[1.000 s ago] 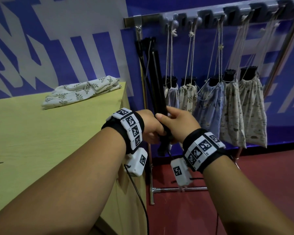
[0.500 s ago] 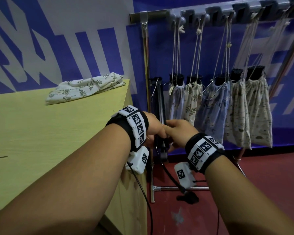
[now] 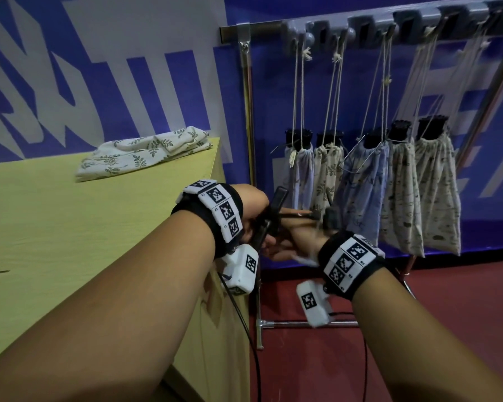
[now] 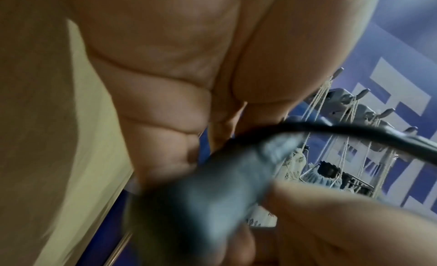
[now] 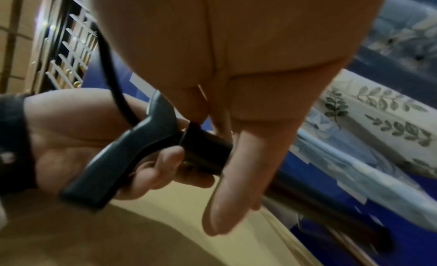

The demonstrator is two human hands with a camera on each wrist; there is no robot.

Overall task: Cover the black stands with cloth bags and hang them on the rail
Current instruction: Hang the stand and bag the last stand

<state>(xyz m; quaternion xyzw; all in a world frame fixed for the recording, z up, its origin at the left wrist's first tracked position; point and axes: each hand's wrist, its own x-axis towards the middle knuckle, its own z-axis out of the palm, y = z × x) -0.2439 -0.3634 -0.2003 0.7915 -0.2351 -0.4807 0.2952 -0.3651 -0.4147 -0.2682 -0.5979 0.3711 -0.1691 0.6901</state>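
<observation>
I hold a bare black stand [image 3: 298, 215] almost level beside the table corner, in front of the rack. My left hand [image 3: 253, 210] grips its folded legs near the hub [image 5: 153, 165]. My right hand [image 3: 291, 239] lies under the shaft, with a long finger across the shaft [image 5: 205, 146]. In the left wrist view the stand [image 4: 212, 186] is a dark blur against my palm. A folded leaf-print cloth bag [image 3: 145, 153] lies at the back of the table. Several bagged stands [image 3: 401, 192] hang by strings from the rail [image 3: 389, 21].
The yellow-green table [image 3: 70, 227] fills the left, and its right edge sits close to the rack's metal post [image 3: 249, 140]. The rail's leftmost hooks [image 3: 308, 39] carry strings. Red floor [image 3: 447, 329] lies below the rack's base bar.
The stand stood upright by the rack post a second ago. It has come down and tipped nearly level in both hands, near the table corner.
</observation>
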